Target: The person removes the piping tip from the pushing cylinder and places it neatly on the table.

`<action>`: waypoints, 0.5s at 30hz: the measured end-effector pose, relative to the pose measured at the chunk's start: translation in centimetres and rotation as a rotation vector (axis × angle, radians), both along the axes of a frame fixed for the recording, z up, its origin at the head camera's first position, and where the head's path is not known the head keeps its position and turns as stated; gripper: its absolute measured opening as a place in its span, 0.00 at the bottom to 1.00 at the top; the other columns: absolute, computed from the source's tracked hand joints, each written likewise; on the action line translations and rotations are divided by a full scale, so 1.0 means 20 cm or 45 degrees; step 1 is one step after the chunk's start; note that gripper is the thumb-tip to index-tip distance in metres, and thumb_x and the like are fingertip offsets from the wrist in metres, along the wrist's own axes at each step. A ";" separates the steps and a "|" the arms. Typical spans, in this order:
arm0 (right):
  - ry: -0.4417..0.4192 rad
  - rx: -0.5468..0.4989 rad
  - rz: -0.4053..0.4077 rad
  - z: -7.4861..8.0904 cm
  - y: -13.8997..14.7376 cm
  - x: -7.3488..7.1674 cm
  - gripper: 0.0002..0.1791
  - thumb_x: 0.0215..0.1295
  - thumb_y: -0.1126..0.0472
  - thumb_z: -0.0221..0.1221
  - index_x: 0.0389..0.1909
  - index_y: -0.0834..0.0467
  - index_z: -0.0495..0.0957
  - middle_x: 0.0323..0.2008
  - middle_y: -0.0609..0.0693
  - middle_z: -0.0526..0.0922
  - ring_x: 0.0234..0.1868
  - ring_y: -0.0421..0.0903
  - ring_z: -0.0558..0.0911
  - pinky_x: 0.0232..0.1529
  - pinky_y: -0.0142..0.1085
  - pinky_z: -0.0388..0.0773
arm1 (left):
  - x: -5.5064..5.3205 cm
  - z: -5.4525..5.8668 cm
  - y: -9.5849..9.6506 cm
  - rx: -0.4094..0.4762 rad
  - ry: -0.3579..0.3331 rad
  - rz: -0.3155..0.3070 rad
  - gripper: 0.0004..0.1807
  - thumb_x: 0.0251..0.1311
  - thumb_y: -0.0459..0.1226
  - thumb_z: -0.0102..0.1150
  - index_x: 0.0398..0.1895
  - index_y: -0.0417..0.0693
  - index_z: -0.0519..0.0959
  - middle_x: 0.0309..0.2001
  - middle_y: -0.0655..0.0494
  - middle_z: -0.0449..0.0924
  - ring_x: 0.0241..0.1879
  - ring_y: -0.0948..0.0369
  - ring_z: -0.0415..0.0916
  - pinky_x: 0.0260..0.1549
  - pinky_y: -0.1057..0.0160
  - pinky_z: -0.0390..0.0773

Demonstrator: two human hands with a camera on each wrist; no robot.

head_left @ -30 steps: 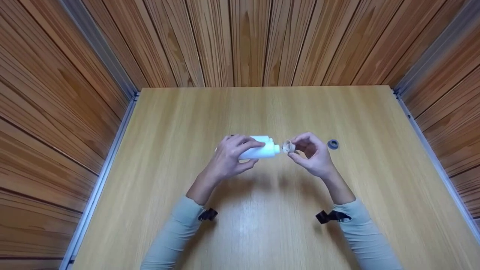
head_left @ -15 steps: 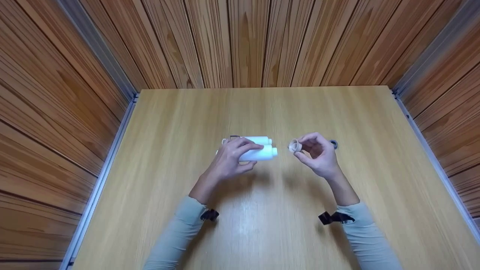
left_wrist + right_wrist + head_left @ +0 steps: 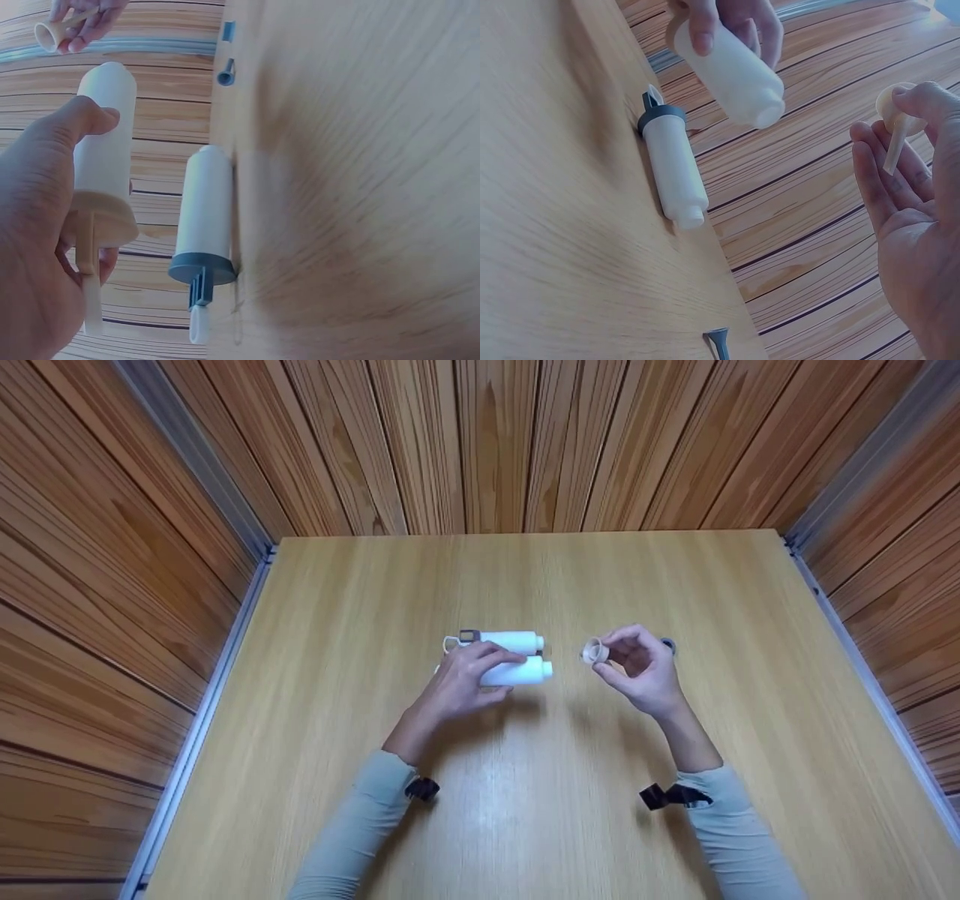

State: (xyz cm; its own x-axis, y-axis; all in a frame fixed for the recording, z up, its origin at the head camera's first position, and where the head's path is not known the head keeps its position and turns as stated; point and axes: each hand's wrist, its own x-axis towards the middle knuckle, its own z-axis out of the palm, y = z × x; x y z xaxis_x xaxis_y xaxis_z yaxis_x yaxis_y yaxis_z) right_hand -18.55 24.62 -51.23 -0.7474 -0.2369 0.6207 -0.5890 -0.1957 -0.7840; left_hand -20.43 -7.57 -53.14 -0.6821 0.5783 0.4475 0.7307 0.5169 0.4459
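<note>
In my left hand (image 3: pixel 461 676) is a white bottle (image 3: pixel 105 150) with a beige cap and a strap-like tab at its base end, its narrow neck towards the right. My left thumb and fingers wrap its body. Between thumb and fingertips, my right hand (image 3: pixel 641 675) pinches a small beige funnel (image 3: pixel 595 651), wide mouth facing the bottle and a gap between them. Its stem (image 3: pixel 894 150) shows in the right wrist view. A second white bottle (image 3: pixel 676 169) with a dark grey cap (image 3: pixel 201 268) and a pale loop lies on the table just beyond the held one.
A dark grey funnel (image 3: pixel 226 75) lies on the table behind my right hand, partly hidden in the head view. The wooden table (image 3: pixel 480 585) is bordered by plank walls (image 3: pixel 495 450) and metal rails (image 3: pixel 202 705).
The held bottle has moved slightly left and towards me, uncovering more of the second bottle. My right hand has drawn the beige funnel to the right, widening the gap and partly covering the grey funnel.
</note>
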 end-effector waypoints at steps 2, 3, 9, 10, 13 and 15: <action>-0.010 0.009 -0.009 0.00 0.00 0.00 0.19 0.58 0.91 0.61 0.49 0.86 0.67 0.53 0.45 0.91 0.56 0.38 0.92 0.58 0.30 0.90 | 0.00 -0.01 0.00 -0.019 -0.030 -0.002 0.23 0.66 0.38 0.80 0.64 0.54 0.88 0.62 0.45 0.90 0.61 0.44 0.89 0.64 0.39 0.88; -0.011 0.007 -0.009 0.00 0.00 0.00 0.19 0.58 0.92 0.61 0.49 0.86 0.67 0.53 0.45 0.91 0.56 0.38 0.92 0.58 0.30 0.90 | 0.00 -0.02 0.00 -0.030 -0.055 0.000 0.24 0.66 0.38 0.80 0.65 0.55 0.88 0.63 0.45 0.89 0.61 0.44 0.89 0.64 0.39 0.87; -0.008 -0.010 -0.004 -0.01 0.00 0.00 0.19 0.57 0.93 0.60 0.49 0.87 0.67 0.52 0.44 0.91 0.55 0.37 0.92 0.57 0.30 0.90 | -0.01 -0.04 0.00 -0.099 -0.167 0.023 0.24 0.67 0.38 0.80 0.66 0.56 0.87 0.65 0.44 0.89 0.63 0.44 0.87 0.67 0.38 0.85; -0.008 -0.014 -0.004 -0.01 0.00 0.00 0.19 0.58 0.93 0.60 0.49 0.87 0.67 0.52 0.44 0.91 0.55 0.37 0.92 0.57 0.29 0.90 | -0.02 -0.05 0.00 -0.114 -0.179 0.025 0.25 0.67 0.38 0.80 0.66 0.56 0.87 0.65 0.45 0.89 0.64 0.44 0.87 0.67 0.37 0.84; -0.024 -0.034 0.004 -0.01 0.00 0.00 0.19 0.57 0.93 0.60 0.48 0.87 0.67 0.51 0.44 0.91 0.55 0.38 0.92 0.57 0.29 0.90 | -0.02 -0.06 0.00 -0.145 -0.206 0.022 0.24 0.68 0.39 0.79 0.66 0.56 0.87 0.65 0.45 0.89 0.64 0.43 0.88 0.66 0.38 0.84; -0.037 -0.036 0.004 -0.01 -0.01 0.01 0.19 0.57 0.92 0.60 0.48 0.87 0.67 0.51 0.44 0.91 0.56 0.38 0.92 0.57 0.29 0.90 | -0.03 -0.07 0.01 -0.156 -0.225 0.021 0.24 0.69 0.39 0.79 0.67 0.55 0.87 0.64 0.45 0.90 0.63 0.44 0.88 0.64 0.39 0.85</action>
State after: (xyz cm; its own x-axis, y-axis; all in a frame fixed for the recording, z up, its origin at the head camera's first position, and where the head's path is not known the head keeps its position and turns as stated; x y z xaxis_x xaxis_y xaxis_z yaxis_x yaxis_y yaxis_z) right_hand -18.45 24.50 -51.47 -0.7646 -0.2219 0.6051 -0.5655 -0.2196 -0.7950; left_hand -21.04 -7.42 -54.58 -0.7536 0.6091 0.2472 0.6378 0.5866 0.4992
